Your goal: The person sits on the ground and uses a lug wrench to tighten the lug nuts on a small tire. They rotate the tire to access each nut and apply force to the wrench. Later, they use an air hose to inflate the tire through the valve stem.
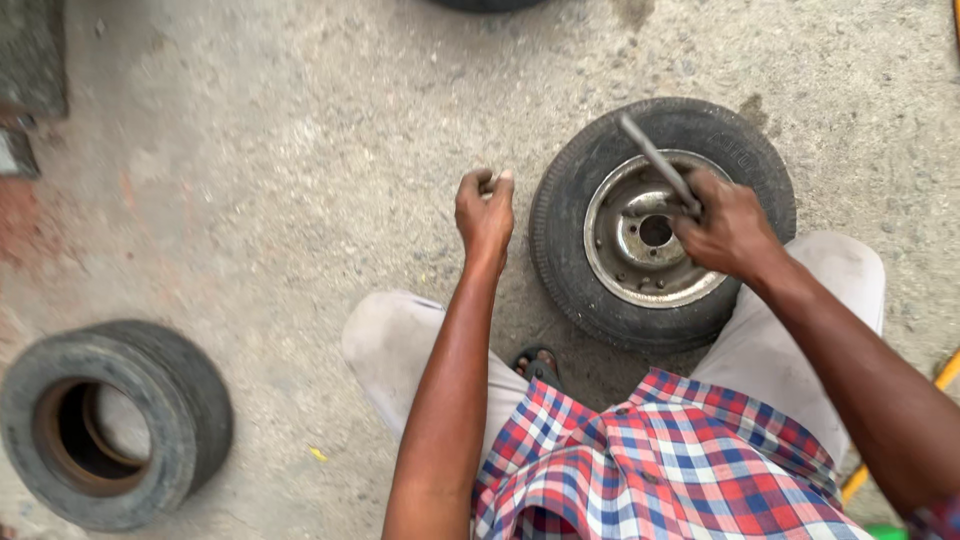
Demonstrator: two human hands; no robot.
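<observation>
A small black tyre (590,290) on a grey metal rim (622,255) lies flat on the concrete in front of my knees. My right hand (728,230) grips a grey metal bar (652,155) that slants up and to the left over the rim. My left hand (485,208) hovers just left of the tyre with its fingers curled; something small may be pinched in them, but I cannot make it out.
A bare tyre without a rim (110,425) lies at the lower left. Part of another dark tyre (485,4) shows at the top edge. A dark slab (30,60) sits at the upper left, and a yellow hose (940,375) at the right edge.
</observation>
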